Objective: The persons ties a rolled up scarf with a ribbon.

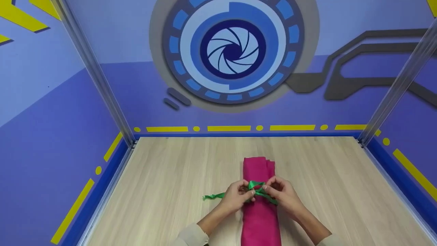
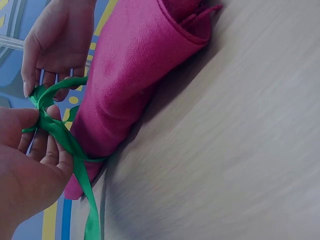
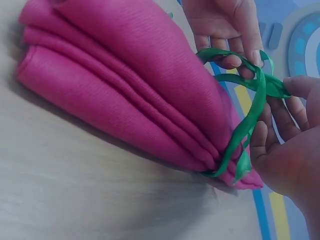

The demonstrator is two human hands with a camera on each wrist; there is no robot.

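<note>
A rolled magenta cloth (image 1: 261, 222) lies lengthwise on the table, its layered folds showing at the near end in the right wrist view. Around it runs a green ribbon (image 1: 256, 184), crossed and looped on top. My left hand (image 1: 235, 196) pinches the ribbon between thumb and fingers at the left of the crossing. On the other side my right hand (image 1: 283, 193) pinches a green loop (image 3: 275, 87) with thumb and fingertips. One loose ribbon tail (image 1: 213, 196) trails to the left over the table; another tail (image 3: 243, 167) hangs down on the right side of the roll.
The wooden table (image 1: 164, 171) is bounded at the back by a blue printed wall (image 1: 129, 95). Metal posts (image 1: 92, 68) stand at both back corners, with side panels to the left and right.
</note>
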